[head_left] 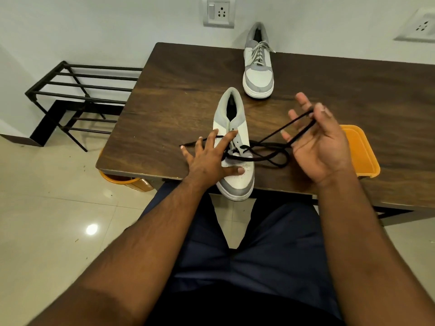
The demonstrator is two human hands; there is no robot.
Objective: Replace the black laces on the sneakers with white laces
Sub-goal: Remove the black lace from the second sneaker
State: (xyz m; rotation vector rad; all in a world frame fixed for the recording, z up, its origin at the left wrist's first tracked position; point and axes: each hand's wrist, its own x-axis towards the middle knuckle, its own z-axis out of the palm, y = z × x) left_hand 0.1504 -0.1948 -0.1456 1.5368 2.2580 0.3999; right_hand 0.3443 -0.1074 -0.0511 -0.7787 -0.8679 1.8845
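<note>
- Left hand (pixel 207 158) lies spread on the near sneaker (pixel 235 147), fingers straight and pressing across its tongue and eyelets, probably to pin the shoe down while the lace is drawn out.
- Right hand (pixel 315 140) is raised just right of that shoe with a loop of the black lace (pixel 270 149) running across its loosely bent fingers and under the thumb; it looks like a pull away from the eyelets.
- That lace appears threaded only through the lower eyelets, with slack coiled on the table (pixel 176 90) between shoe and right hand, and one end trailing left past the left fingers.
- This sneaker, white and grey, sits at the table's near edge, toe overhanging towards the person.
- An orange tray (pixel 362 151) lies behind the right hand.
- Far sneaker (pixel 258 67) stands well apart by the wall, already wearing pale laces, so half the job seems done.
</note>
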